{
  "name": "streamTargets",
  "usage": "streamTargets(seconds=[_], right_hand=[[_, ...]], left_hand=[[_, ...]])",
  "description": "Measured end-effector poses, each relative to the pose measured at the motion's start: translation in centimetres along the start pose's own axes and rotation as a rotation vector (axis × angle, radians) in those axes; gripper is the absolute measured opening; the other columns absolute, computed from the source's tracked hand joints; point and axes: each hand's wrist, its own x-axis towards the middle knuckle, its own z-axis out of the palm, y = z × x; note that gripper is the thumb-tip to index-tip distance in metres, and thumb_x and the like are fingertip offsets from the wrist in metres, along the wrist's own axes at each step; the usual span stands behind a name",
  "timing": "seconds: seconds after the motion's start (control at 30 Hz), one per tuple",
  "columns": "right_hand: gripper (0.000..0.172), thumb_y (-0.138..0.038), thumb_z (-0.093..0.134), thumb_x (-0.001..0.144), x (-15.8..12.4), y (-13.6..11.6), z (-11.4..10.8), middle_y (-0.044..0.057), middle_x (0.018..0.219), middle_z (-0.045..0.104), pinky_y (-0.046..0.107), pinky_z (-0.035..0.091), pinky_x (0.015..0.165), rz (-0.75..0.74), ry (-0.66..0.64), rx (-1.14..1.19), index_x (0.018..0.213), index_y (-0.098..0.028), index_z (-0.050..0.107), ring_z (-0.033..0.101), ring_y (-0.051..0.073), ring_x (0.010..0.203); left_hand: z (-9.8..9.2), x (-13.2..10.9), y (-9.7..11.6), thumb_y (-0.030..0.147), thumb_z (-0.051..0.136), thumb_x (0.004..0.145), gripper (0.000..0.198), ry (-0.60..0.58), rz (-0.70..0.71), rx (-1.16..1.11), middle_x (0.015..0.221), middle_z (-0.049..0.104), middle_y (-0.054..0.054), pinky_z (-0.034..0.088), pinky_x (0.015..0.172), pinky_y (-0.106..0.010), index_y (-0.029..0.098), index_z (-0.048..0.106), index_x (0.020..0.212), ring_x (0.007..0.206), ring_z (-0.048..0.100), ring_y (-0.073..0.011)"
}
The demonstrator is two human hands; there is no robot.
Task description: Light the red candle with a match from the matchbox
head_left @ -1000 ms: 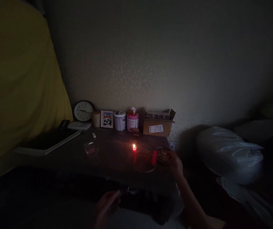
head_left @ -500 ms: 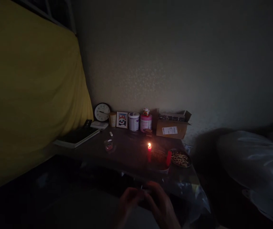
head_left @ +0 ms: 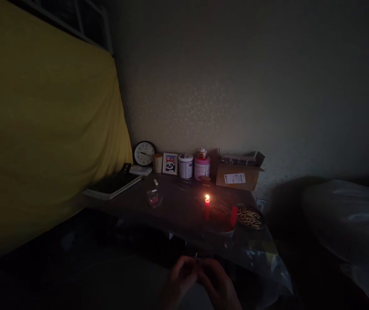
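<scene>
Very dark room, with only one small flame for light. At the bottom of the view, in front of the near edge of the table, the left hand and the right hand, brought close with the fingertips meeting or almost meeting. Perhaps something thin pinched between them, but too dark to tell. Impossible also to say how firmly closed. No contact with anything on the table.

Near the front right corner of the table, a round glass plate. At its left rim a lit red candle, at its right rim a second red candle without flame. Just beside the plate, toward the right edge, a small dish of matches, well apart from both hands. As far as visible: one wick burning, one not.

Along the back edge, from left to right: a clock, a panda picture, a white tin, a pink jar with a small cat figure on top, and a cardboard box at the back right corner. At the left edge a flat dark notebook. To the left of all this a yellow cloth, to the right some pale bedding.
</scene>
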Motion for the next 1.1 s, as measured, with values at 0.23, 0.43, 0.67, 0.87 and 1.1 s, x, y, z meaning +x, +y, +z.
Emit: streamTargets(seconds=[0.23, 0.43, 0.67, 0.87, 1.1], right_hand=[[0.026, -0.044, 0.052, 0.083, -0.1, -0.4, -0.2, 0.005, 0.092, 0.066, 0.023, 0.051, 0.077, 0.002, -0.008, 0.02, 0.092, -0.022, 0.062, 0.064, 0.018, 0.086], [0.026, -0.043, 0.051, 0.084, -0.2, -0.3, 0.0, 0.005, 0.096, 0.066, 0.022, 0.051, 0.077, -0.031, -0.021, 0.037, 0.097, -0.023, 0.061, 0.064, 0.017, 0.087], [0.023, -0.04, 0.052, 0.084, -0.1, 0.0, 0.1, 0.006, 0.096, 0.064, 0.021, 0.052, 0.076, -0.075, -0.031, 0.012, 0.095, -0.022, 0.061, 0.064, 0.017, 0.086], [0.02, -0.038, 0.053, 0.084, -0.1, 0.3, 0.2, 0.006, 0.097, 0.064, 0.021, 0.053, 0.076, -0.111, -0.015, -0.012, 0.094, -0.022, 0.061, 0.064, 0.016, 0.088], [0.02, -0.038, 0.054, 0.084, 0.0, 1.5, 0.7, 0.006, 0.098, 0.065, 0.021, 0.054, 0.075, -0.185, 0.008, -0.044, 0.095, -0.023, 0.062, 0.065, 0.016, 0.087]], left_hand=[[-0.7, 1.3, -2.8, 0.044, 0.072, 0.059, 0.039, -0.044, -0.005, -0.058, 0.084, 0.069, -0.006, 0.048, 0.072, -0.031, 0.019, 0.061, 0.085, 0.083, 0.063, -0.0225], [-0.7, 1.0, -2.0, 0.039, 0.07, 0.062, 0.037, -0.078, 0.035, -0.073, 0.089, 0.069, -0.008, 0.047, 0.077, -0.032, 0.017, 0.061, 0.09, 0.087, 0.063, -0.0231], [-0.4, 0.7, -1.8, 0.031, 0.067, 0.063, 0.032, -0.056, 0.107, -0.082, 0.091, 0.068, -0.008, 0.047, 0.078, -0.032, 0.017, 0.062, 0.092, 0.087, 0.062, -0.0229], [-0.1, 0.4, -1.6, 0.029, 0.064, 0.069, 0.025, -0.002, 0.082, 0.017, 0.09, 0.069, -0.008, 0.047, 0.077, -0.031, 0.017, 0.062, 0.091, 0.085, 0.063, -0.0218], [0.2, 0.1, -0.9, 0.034, 0.064, 0.069, 0.028, 0.003, 0.061, 0.05, 0.091, 0.068, -0.009, 0.047, 0.078, -0.03, 0.018, 0.062, 0.092, 0.087, 0.062, -0.0223]])
